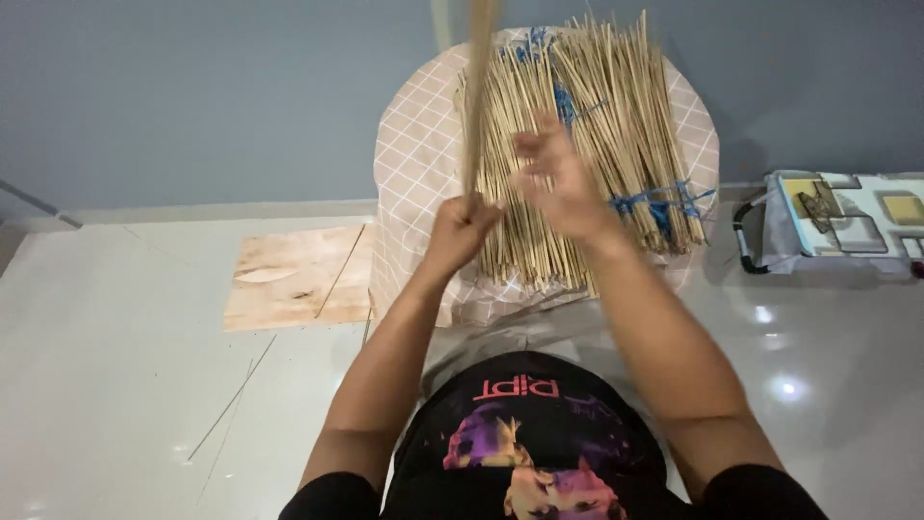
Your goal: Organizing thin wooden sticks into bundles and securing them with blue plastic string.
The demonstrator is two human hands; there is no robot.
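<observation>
Lying loose on the pale glossy floor at the far left are a couple of thin stray sticks, and just beyond them a flat sheet of light brown board rests against the foot of the grey wall. To its right sits a rounded surface under a beige cloth with a white grid pattern, and on that cloth a large pile of thin bamboo sticks is heaped, some of it tied with blue string. Over the near edge of the pile, the left hand is closed in a fist around a small bundle of sticks, held upright so that it runs out of the top of the view; the bundle is blurred. Just beside it, the right hand hovers above the pile with its fingers spread and loose, blurred as well, so whether it touches any stick cannot be told. The two hands are near each other but apart. Farther right, on the floor by the wall, lies a patterned bag with a dark handle. At the bottom, a black printed shirt shows.
</observation>
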